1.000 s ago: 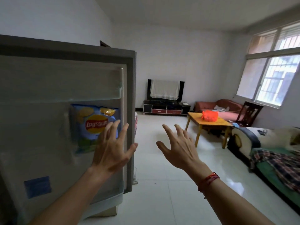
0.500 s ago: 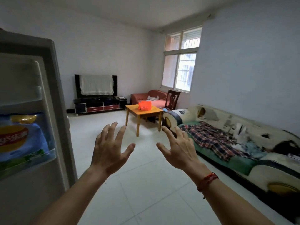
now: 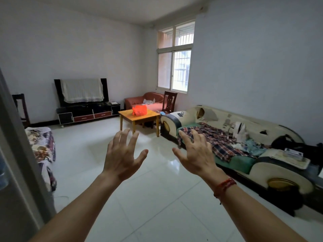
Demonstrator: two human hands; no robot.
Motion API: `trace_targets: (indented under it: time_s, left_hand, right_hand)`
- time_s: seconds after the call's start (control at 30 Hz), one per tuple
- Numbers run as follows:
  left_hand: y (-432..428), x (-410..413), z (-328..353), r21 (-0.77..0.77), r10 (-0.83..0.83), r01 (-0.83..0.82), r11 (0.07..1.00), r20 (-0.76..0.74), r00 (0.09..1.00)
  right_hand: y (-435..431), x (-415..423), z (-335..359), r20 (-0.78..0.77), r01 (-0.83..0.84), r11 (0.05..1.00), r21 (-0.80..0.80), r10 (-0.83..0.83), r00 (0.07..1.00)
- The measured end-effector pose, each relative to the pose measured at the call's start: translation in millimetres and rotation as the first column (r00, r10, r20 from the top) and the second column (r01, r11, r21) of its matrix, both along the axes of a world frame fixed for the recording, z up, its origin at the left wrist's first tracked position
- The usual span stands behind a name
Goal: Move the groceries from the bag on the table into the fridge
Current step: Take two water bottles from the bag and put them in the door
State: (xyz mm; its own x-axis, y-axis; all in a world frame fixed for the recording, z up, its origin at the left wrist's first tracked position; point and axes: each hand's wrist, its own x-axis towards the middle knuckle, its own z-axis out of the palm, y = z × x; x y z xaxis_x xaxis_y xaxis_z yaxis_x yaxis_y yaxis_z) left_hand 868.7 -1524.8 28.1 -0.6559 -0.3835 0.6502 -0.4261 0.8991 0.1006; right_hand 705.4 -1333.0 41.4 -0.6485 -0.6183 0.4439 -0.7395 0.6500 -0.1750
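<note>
Sofa flanks table, bag.

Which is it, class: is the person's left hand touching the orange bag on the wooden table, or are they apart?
Apart. The head view shows the left hand open in mid-air, with bare floor between it and the table across the room where the orange bag sits.

Both bare arms stretched forward, hands empty.

The left hand and right hand are raised side by side with a gap between them, backs toward the camera, fingers spread and pointing up, thumbs angled inward. A red string bracelet circles the right wrist.
</note>
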Motion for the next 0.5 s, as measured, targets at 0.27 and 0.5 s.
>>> trace_targets:
  time_s: [0.27, 0.5]
  left_hand:
    - [-3.1, -53.3, -3.6, 0.010, 0.018, -0.018, 1.000, 0.011, 1.000]
    - [-7.5, -90.4, -13.0, 0.029, 0.023, -0.024, 0.999, 0.034, 0.999]
  right_hand:
    - [-0.9, -57.2, -0.6, -0.020, -0.017, 1.000, 0.013, 0.018, 1.000]
    - [-13.7, -99.4, -10.2, -0.003, -0.038, 0.998, 0.056, 0.038, 0.999]
